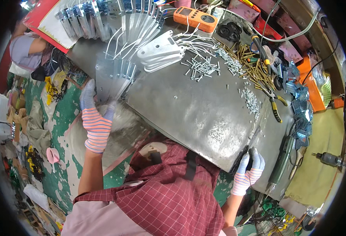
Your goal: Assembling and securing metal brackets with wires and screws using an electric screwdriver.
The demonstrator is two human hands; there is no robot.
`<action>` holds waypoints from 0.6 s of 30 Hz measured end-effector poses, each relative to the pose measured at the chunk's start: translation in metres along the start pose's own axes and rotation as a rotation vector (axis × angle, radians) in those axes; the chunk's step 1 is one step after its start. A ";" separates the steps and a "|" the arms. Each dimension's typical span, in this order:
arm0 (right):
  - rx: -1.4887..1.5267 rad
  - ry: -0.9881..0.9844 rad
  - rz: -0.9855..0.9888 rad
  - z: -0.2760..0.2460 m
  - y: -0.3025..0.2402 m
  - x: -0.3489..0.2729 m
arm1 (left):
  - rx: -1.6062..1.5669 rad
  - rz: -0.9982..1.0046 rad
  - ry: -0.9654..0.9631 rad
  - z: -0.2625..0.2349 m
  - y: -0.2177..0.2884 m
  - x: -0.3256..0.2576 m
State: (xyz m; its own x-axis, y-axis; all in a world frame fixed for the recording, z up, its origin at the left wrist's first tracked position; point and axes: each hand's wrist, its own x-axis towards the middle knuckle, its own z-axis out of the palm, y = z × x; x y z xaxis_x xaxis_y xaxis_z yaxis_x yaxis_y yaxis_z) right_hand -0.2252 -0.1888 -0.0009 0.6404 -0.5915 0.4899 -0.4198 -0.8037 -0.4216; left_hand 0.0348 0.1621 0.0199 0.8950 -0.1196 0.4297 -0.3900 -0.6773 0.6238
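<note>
My left hand [96,122], in an orange-and-blue striped glove, is at the left end of a fan of bent metal plates [110,72]. Its fingers lie along the left edge of the nearest plate and its thumb is at the blurred lower end, gripping the plate between them. At the front right edge of the worktable, my right hand [250,173], gloved alike, is closed around a dark object [250,160], mostly hidden by the fingers. White plates with wires [161,51] are stacked beyond the left hand.
On the dark metal worktable [180,110] lie screws [201,67], nuts [251,103], brass-coloured rods [251,65] and pliers [274,103]. An orange meter [195,19] stands at the back. A green cylindrical tool [282,161] lies right of my right hand. Another person's arm [37,46] shows at far left.
</note>
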 end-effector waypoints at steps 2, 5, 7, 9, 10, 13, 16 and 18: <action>-0.023 0.014 -0.001 0.000 -0.004 0.003 | 0.183 0.284 0.251 0.006 0.043 0.016; -0.064 0.022 -0.045 0.001 -0.004 0.005 | 0.084 0.562 0.208 0.030 0.094 0.062; -0.064 0.026 -0.065 -0.002 -0.001 0.007 | 0.188 0.618 0.026 0.045 0.121 0.088; -0.081 -0.007 -0.070 -0.011 -0.002 0.012 | 0.504 0.550 -0.110 0.066 0.135 0.107; -0.103 -0.025 -0.076 -0.016 -0.006 0.015 | 0.541 0.545 -0.249 0.076 0.129 0.119; -0.106 0.000 -0.062 -0.014 -0.007 0.019 | 0.455 0.366 -0.465 0.086 0.125 0.132; -0.021 -0.037 -0.049 -0.016 -0.009 0.029 | 0.425 0.421 -0.266 0.089 0.073 0.146; -0.006 -0.036 -0.024 -0.018 0.001 0.023 | -0.307 0.310 -0.338 0.095 0.126 0.116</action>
State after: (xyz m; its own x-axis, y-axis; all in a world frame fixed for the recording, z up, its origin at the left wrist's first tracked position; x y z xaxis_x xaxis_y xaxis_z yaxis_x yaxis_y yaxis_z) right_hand -0.2224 -0.2046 0.0238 0.6730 -0.5692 0.4724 -0.4079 -0.8183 -0.4049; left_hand 0.1105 -0.0063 0.0862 0.7283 -0.5407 0.4210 -0.6460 -0.3370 0.6849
